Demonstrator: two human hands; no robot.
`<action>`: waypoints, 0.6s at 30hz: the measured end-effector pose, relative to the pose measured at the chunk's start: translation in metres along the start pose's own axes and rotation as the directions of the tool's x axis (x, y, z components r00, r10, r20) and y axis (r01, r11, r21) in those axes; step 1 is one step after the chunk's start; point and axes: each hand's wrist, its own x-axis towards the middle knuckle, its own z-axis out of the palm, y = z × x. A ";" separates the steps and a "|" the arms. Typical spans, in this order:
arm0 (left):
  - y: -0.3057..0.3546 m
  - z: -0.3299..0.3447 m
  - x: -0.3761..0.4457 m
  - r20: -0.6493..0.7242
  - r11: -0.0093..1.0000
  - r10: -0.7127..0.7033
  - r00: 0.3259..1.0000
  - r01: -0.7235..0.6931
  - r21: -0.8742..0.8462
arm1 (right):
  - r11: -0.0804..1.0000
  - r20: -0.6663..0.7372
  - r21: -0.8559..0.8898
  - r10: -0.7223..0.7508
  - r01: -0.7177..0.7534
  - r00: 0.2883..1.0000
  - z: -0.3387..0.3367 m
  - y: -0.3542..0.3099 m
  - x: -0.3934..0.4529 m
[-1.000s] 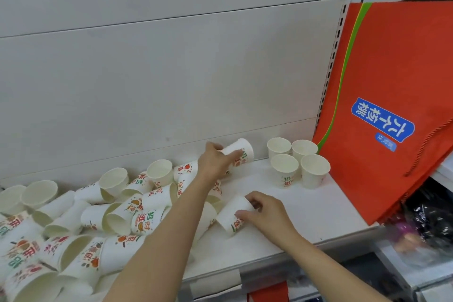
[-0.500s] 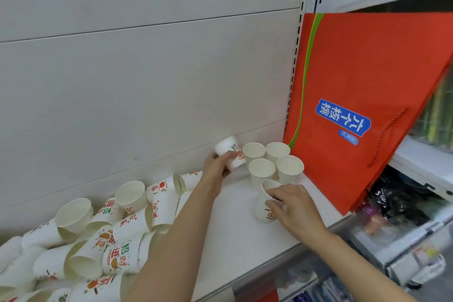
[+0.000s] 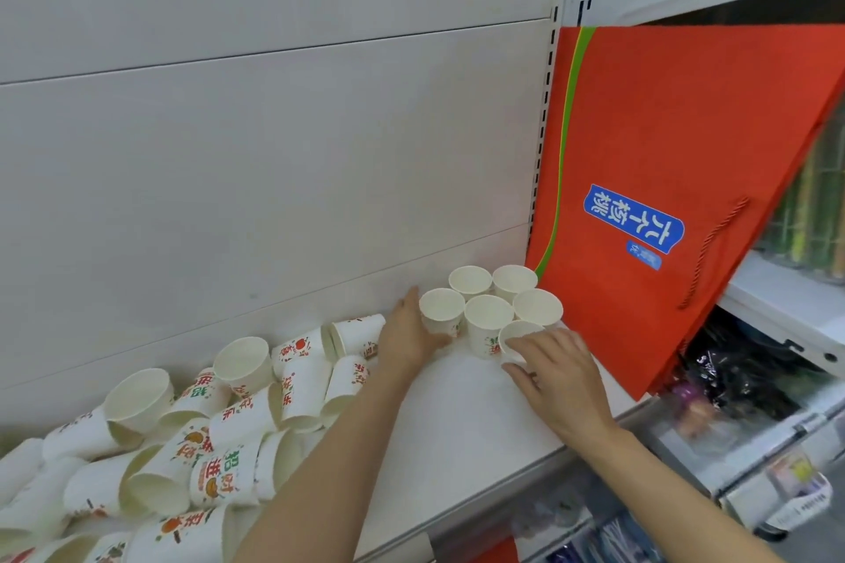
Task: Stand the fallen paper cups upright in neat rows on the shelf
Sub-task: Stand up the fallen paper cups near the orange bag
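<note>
1 head-worn wide-angle view, looking forward and down, close over the shelf (image 3: 480,425) toward its back panel (image 3: 274,174).

Six white paper cups (image 3: 487,315) stood upright, mouths up, clustered touching at the shelf's (image 3: 457,425) right end (two rough rows), while the printed fallen cups (image 3: 219,434) lay heaped on their sides at left.

"六个核桃" on the red bag's blue label (image 3: 633,218); "招财进" on a fallen paper cup (image 3: 219,478).
</note>
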 end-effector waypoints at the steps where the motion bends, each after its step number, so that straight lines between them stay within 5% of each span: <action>1: -0.003 -0.010 -0.001 -0.082 0.997 0.061 0.995 -0.056 0.058 | 1.000 -0.055 0.010 -0.017 0.018 0.998 -0.001 -0.005 0.003; 4: -0.020 -0.046 0.000 -0.236 0.927 0.205 0.950 -0.110 0.360 | 0.993 -0.118 0.072 -0.083 0.092 0.990 0.003 -0.029 0.015; 9: -0.057 -0.072 0.004 0.025 0.734 -0.047 0.999 0.018 0.679 | 0.955 0.093 0.228 -0.215 0.189 0.972 0.035 -0.079 0.026; 14: -0.058 -0.078 0.006 0.115 0.664 0.005 0.993 -0.089 0.743 | 0.917 0.298 0.340 -0.316 0.210 0.901 0.058 -0.110 0.028; 18: -0.047 -0.089 0.011 0.188 0.792 0.074 0.979 -0.173 0.586 | 0.906 0.358 0.355 -0.359 0.230 0.862 0.062 -0.114 0.028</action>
